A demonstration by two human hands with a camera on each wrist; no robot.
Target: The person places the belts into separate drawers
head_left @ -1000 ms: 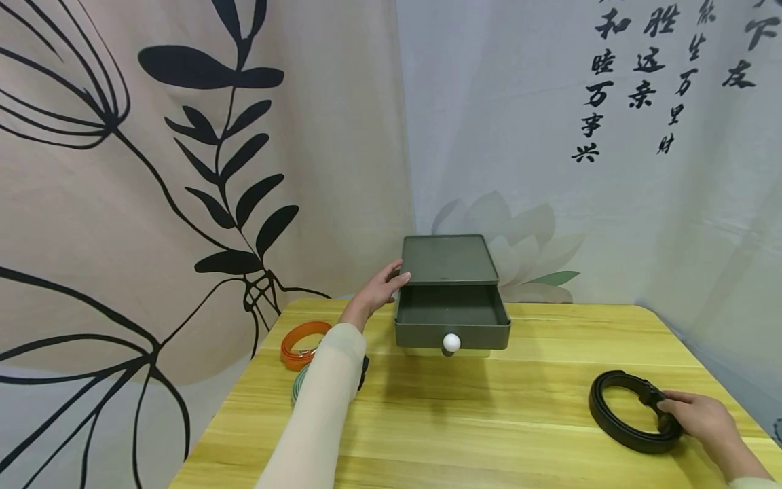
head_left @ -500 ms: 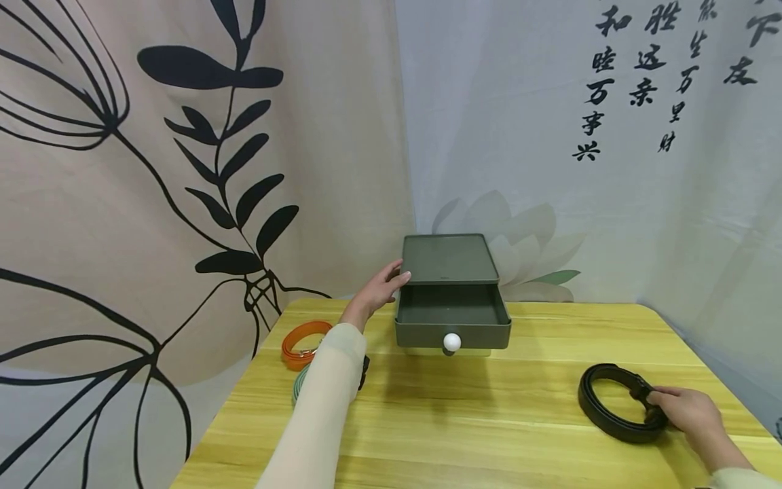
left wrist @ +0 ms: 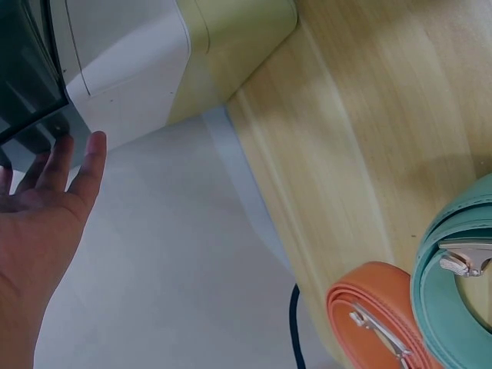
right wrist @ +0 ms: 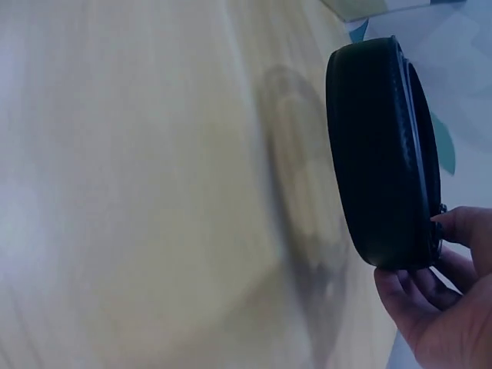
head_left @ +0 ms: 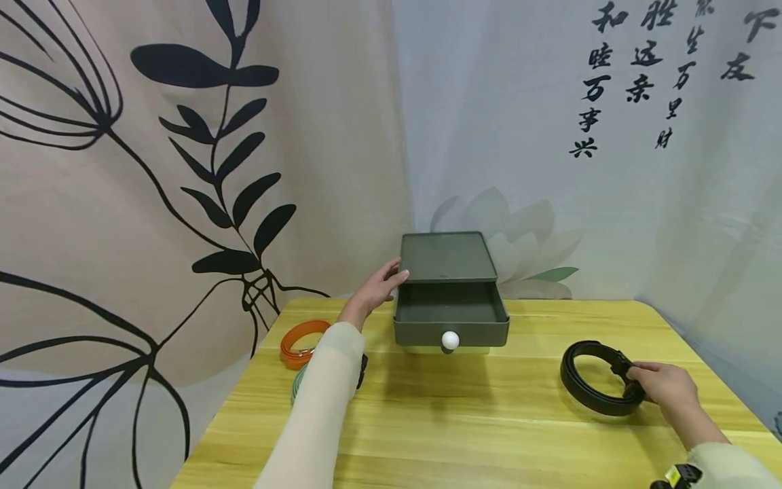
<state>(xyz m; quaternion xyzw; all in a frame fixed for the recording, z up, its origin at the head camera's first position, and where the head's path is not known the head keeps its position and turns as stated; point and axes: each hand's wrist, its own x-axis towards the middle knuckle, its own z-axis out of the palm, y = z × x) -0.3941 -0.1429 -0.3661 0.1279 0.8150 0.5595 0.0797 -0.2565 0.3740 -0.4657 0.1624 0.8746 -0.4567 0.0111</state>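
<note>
A coiled black belt (head_left: 601, 401) is pinched at its buckle side by my right hand (head_left: 667, 388). In the right wrist view the belt (right wrist: 377, 161) hangs above the tabletop, with its shadow apart from it. My left hand (head_left: 374, 293) rests against the left side of a dark grey-green drawer box (head_left: 449, 258), fingers extended. Its drawer (head_left: 452, 334) with a white round knob (head_left: 450, 340) is pulled out, and nothing shows inside. The left wrist view has the left hand (left wrist: 46, 223) with straight fingers touching the box's edge.
A coiled orange belt (head_left: 293, 339) lies at the table's left edge. Beside it a coiled mint green belt (left wrist: 442, 284) is partly hidden by my left sleeve in the head view. The wooden table (head_left: 464, 435) ends at a printed curtain (head_left: 342, 170) behind.
My right hand has carried the black belt left and farther back over the table, towards the drawer box. The left hand has kept its place on the box.
</note>
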